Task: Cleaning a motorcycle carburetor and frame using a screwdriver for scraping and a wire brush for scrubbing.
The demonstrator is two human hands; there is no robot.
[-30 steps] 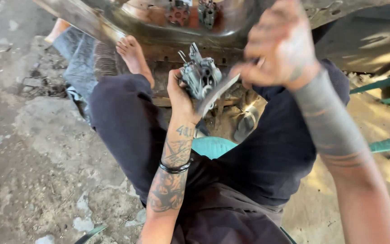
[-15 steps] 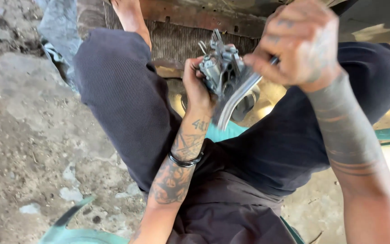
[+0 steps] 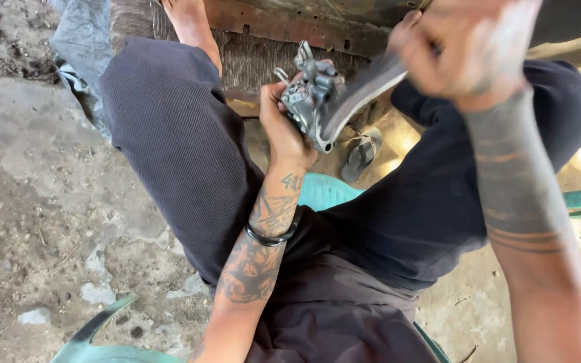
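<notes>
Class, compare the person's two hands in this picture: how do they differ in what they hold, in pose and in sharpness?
The left hand grips a grey metal part from below; the right hand holds a flat dark blade-like tool from above. The left hand looks sharp, while the right hand is blurred. The left forearm bears tattoos and a black wristband; the right forearm is smeared dark grey. Both are bare, and the tool meets the part.

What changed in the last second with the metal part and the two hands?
The right hand has swung up and to the right, now blurred with motion, drawing the flat tool across the metal part. The view has tipped down, so the metal panel overhead has gone out of sight. The left hand still grips the part, and the person stays seated on the green chair.
</notes>
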